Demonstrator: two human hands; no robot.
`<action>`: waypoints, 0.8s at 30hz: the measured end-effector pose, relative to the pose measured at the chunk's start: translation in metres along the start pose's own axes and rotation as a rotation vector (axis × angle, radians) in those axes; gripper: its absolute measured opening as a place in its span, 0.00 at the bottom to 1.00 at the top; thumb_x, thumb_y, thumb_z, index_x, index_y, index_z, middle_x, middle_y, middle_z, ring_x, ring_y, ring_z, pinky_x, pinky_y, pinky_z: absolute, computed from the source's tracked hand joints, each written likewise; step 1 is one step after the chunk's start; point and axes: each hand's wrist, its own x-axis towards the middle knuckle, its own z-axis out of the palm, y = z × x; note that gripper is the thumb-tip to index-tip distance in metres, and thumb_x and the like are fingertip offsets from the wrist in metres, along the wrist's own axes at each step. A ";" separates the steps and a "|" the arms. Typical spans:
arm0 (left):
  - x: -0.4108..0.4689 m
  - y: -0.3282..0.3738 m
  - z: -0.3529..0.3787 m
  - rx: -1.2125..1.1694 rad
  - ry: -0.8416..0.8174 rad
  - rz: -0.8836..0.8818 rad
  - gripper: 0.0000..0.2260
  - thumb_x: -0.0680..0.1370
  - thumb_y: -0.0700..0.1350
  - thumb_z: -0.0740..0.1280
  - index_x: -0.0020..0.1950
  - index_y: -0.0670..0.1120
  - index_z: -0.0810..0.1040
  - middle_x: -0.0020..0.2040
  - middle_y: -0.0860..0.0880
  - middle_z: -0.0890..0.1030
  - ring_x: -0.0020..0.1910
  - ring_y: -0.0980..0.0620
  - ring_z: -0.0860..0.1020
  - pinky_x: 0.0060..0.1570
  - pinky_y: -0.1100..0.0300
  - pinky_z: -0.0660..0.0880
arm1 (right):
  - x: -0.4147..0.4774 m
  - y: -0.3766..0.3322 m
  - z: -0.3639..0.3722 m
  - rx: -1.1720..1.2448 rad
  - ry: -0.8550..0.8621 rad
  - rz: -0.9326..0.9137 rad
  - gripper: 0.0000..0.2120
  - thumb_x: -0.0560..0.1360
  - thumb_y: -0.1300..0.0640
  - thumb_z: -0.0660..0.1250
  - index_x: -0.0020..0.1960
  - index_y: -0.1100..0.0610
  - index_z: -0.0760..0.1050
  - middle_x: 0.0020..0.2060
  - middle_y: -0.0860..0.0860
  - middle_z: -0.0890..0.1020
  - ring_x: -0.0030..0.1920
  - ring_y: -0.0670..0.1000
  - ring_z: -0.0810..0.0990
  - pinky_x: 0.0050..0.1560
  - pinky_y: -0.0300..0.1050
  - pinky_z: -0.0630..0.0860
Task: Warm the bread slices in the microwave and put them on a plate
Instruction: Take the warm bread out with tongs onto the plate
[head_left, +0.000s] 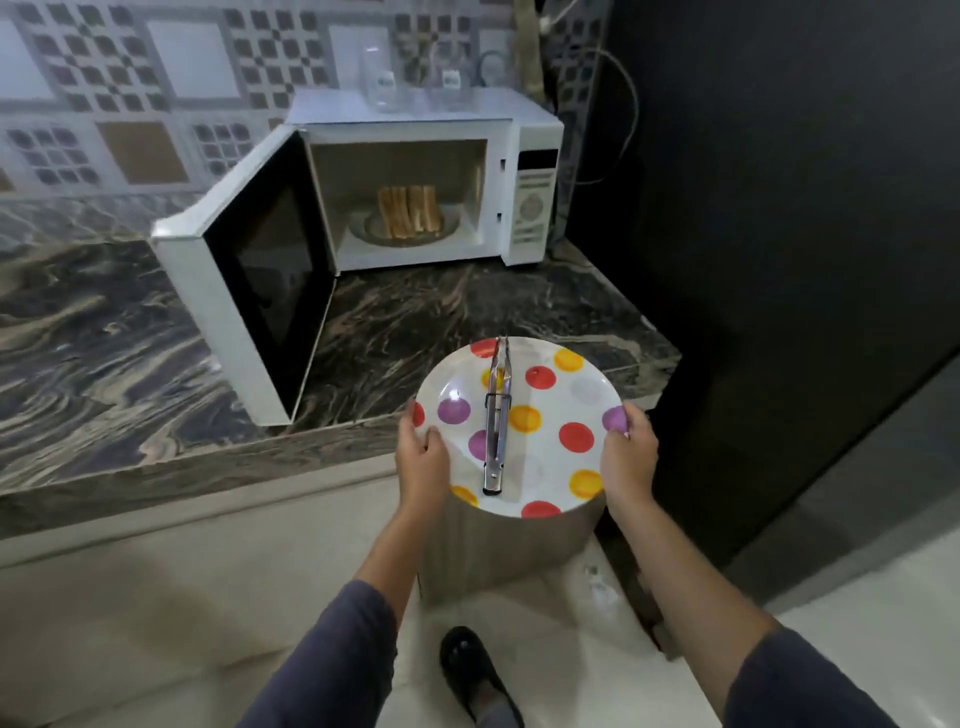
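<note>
Inside the open microwave (415, 182), bread slices (410, 212) stand on edge. Left hand (422, 457) and right hand (628, 457) fingers grip plate (550, 457) rims near the worktop (441, 322); loose tongs (497, 415) may slide off if it tilts.

Person seen from above. Left hand (423, 457) and right hand (628, 460) are bare, with no rings, watch or gloves; the forearms are uncovered from wrist to near the elbow. Left sleeve (332, 660) and right sleeve (810, 686) are of plain greyish-blue cloth, pushed up, without visible print or cuff buttons. One foot wears a dark, rounded slipper (470, 670) with a smooth, slightly glossy toe.
</note>
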 end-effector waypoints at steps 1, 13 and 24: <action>0.019 0.003 0.010 0.013 0.007 -0.001 0.20 0.81 0.36 0.54 0.73 0.47 0.60 0.58 0.50 0.72 0.55 0.49 0.74 0.50 0.59 0.72 | 0.018 -0.005 0.009 -0.028 0.008 -0.003 0.18 0.76 0.66 0.54 0.62 0.55 0.73 0.52 0.49 0.76 0.55 0.53 0.76 0.50 0.44 0.72; 0.211 0.017 0.053 0.167 0.143 0.036 0.20 0.75 0.32 0.59 0.66 0.45 0.68 0.61 0.42 0.74 0.57 0.44 0.75 0.56 0.49 0.75 | 0.192 -0.044 0.140 -0.188 -0.187 -0.005 0.12 0.77 0.62 0.59 0.60 0.60 0.71 0.54 0.58 0.79 0.48 0.54 0.77 0.39 0.41 0.70; 0.263 0.016 0.040 0.426 0.270 0.003 0.19 0.74 0.33 0.62 0.66 0.38 0.71 0.60 0.39 0.68 0.58 0.42 0.72 0.63 0.55 0.69 | 0.247 -0.052 0.209 -0.493 -0.388 -0.043 0.11 0.74 0.64 0.62 0.55 0.63 0.74 0.53 0.59 0.80 0.53 0.58 0.78 0.49 0.46 0.73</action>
